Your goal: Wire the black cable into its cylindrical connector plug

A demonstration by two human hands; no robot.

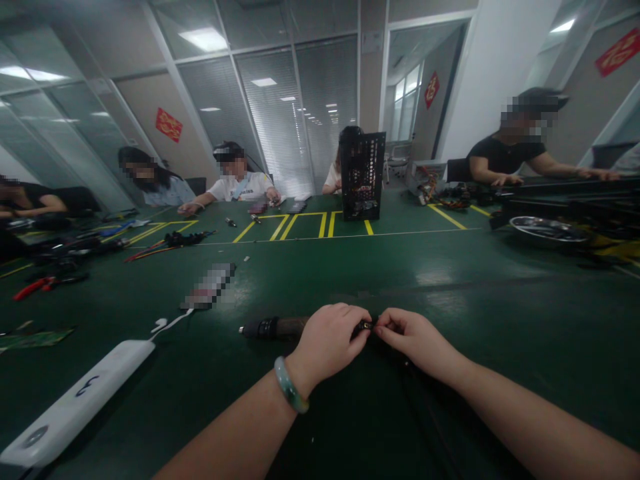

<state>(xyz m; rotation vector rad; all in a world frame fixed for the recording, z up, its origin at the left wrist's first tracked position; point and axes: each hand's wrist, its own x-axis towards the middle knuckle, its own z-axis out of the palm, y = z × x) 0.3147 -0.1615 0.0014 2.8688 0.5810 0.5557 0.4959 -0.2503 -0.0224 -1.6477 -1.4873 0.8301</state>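
A dark electric screwdriver (287, 327) lies level on the green table, its metal tip pointing left. My left hand (330, 340), with a jade bangle (289, 385) at the wrist, is closed around its rear part and hides much of it. A small dark end with a gold-coloured fleck (367, 326) shows at the fingertips. Right beside it, my right hand (411, 340) is closed in a pinch. What those fingers hold is too small and dark to name. A faint dark cable (425, 413) runs from below this hand toward the front edge.
A white power strip (83, 403) lies at left, with a blurred object (209, 287) beyond it. Cables and red-handled pliers (35, 288) are at far left. A black perforated case (364, 177) stands ahead; dark parts and a shiny round dish (547, 229) lie right. Several people sit opposite.
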